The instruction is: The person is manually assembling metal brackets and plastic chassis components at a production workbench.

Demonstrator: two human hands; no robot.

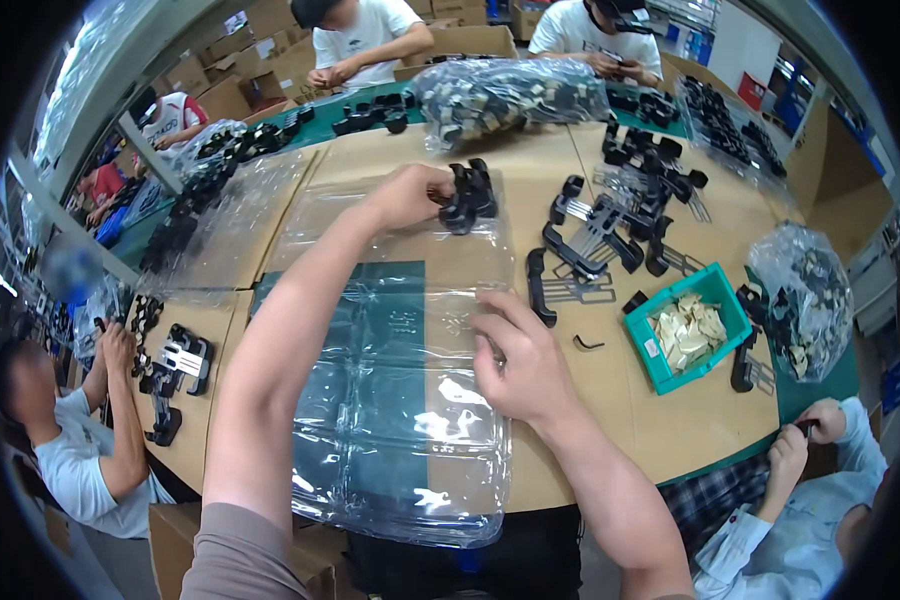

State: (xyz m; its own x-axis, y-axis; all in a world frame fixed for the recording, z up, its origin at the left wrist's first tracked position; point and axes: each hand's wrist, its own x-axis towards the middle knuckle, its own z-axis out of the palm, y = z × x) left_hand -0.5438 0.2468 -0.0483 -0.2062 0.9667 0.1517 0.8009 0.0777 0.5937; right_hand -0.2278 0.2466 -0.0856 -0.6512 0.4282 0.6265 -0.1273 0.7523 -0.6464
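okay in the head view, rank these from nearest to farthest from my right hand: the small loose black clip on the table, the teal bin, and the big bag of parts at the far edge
From the right hand:
1. Small black clip, just to its right on the table.
2. Teal bin, farther right, holding pale pieces.
3. Big clear bag of parts, far across the table.

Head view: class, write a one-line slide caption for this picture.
Left hand sets black plastic parts on a clear blister tray that the right hand steadies.
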